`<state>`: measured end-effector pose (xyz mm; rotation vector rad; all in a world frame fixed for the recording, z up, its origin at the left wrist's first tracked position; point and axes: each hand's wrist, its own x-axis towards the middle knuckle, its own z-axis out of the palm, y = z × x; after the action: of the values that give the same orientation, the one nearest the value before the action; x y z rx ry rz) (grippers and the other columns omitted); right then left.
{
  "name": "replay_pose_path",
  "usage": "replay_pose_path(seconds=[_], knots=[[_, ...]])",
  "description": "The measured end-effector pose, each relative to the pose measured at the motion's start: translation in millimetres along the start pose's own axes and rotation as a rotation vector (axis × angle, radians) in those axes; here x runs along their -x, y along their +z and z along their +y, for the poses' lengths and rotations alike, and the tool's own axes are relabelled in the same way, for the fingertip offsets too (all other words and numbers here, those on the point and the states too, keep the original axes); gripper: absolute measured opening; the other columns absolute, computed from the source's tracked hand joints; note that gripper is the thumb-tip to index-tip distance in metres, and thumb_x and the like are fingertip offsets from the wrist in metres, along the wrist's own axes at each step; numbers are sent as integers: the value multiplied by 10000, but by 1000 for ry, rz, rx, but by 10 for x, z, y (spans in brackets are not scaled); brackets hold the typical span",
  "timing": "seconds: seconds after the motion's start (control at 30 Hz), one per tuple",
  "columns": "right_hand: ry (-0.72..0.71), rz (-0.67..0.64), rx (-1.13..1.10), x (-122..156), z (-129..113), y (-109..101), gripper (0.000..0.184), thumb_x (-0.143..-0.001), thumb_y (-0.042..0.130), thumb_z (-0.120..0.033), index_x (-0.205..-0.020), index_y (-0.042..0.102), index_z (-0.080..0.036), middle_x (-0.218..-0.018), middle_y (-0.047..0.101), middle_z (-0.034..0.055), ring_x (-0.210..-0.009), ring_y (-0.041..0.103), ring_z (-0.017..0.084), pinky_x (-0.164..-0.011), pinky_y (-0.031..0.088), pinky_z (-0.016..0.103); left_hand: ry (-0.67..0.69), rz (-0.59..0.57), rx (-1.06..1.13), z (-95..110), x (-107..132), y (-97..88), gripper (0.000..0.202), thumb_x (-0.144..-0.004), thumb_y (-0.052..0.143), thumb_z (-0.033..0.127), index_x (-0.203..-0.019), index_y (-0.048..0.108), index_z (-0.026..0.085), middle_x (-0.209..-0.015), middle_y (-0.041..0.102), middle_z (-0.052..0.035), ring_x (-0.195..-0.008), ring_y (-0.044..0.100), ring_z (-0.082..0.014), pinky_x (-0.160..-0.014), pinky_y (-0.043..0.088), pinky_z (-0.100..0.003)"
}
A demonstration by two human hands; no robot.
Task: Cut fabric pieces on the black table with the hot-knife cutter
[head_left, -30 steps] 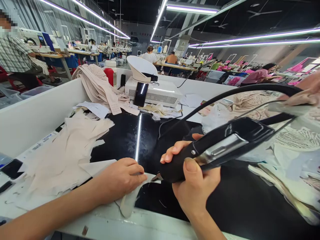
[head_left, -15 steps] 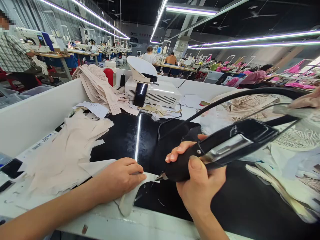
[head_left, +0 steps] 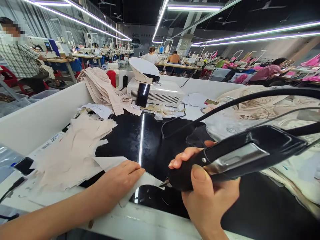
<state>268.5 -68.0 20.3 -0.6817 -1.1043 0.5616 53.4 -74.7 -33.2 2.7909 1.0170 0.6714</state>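
Observation:
My left hand [head_left: 122, 181] is closed over a pale piece of fabric [head_left: 147, 180] near the front edge of the black table surface. Its fingers are pressed together, and the fabric comes out from beneath them to the right in a narrow point. My right hand [head_left: 207, 190] is wrapped round a black handheld corded tool [head_left: 232, 156] with a metal lever along its side. The tool slants down to the left, and its small metal tip [head_left: 165, 183] meets the fabric's pointed end. The underside of my left fingers is hidden.
Beige fabric pieces [head_left: 72, 150] lie heaped at left, with a stack of strips [head_left: 100, 90] behind. A phone [head_left: 143, 95] leans on a white vented box [head_left: 165, 93]. Bagged fabric [head_left: 250, 100] lies at right. A thick black cable [head_left: 225, 105] arches overhead. White side walls [head_left: 42, 125] border the table.
The camera view has shifted slightly. My left hand and the fabric have turned a little, and the fabric's lower end shows less at the front edge. The tool tip remains at the fabric.

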Motion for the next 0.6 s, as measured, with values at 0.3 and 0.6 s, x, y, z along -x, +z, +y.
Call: replay_pose_path(seconds=[0.3, 0.6], knots=[[13, 17, -9, 79, -63, 31, 401, -954, 902, -369, -1266, 666, -282, -857, 742, -41, -609, 706, 172, -582, 635, 334, 10, -83, 47, -89, 11, 8, 501, -884, 597, -92, -1304, 655, 174, -1314, 731, -121, -1173, 738, -260, -986, 671, -367], [34, 25, -35, 143, -116, 72, 424, -946, 928, -368, -1270, 667, -285, -853, 748, -32, -615, 713, 171, -526, 608, 299, 39, -168, -53, -90, 12, -53, 335, -1014, 599, -15, -1267, 648, 199, -1209, 744, -76, -1075, 741, -220, -909, 620, -295]])
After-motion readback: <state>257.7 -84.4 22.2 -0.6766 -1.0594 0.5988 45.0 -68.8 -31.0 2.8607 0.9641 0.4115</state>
